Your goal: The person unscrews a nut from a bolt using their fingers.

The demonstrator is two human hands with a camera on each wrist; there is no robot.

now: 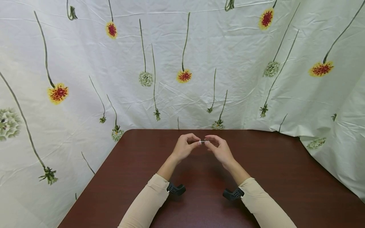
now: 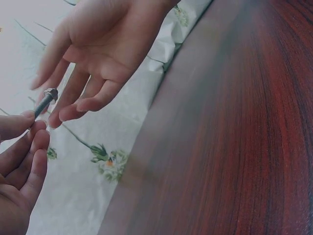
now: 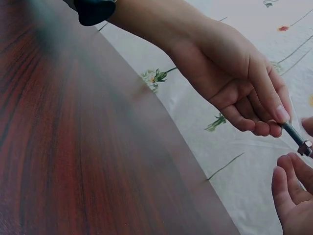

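A small metal bolt (image 2: 43, 105) with a hex piece (image 3: 305, 148) at one end is held between the two hands, over the far part of the table. My left hand (image 1: 183, 148) pinches its shank between thumb and fingertips; in the right wrist view the other fingers of that hand fold loosely beneath. My right hand (image 1: 221, 152) is around the hex end, its thumb and fingers spread apart on either side. In the left wrist view the hex piece shows in the gap between the right hand's fingers (image 2: 73, 93).
The dark red-brown wooden table (image 1: 137, 164) spreads below both forearms. A white cloth (image 1: 171, 47) printed with flowers hangs behind the table and along its sides. Each wrist carries a black band (image 1: 176, 189), with cream sleeves (image 1: 148, 202) behind.
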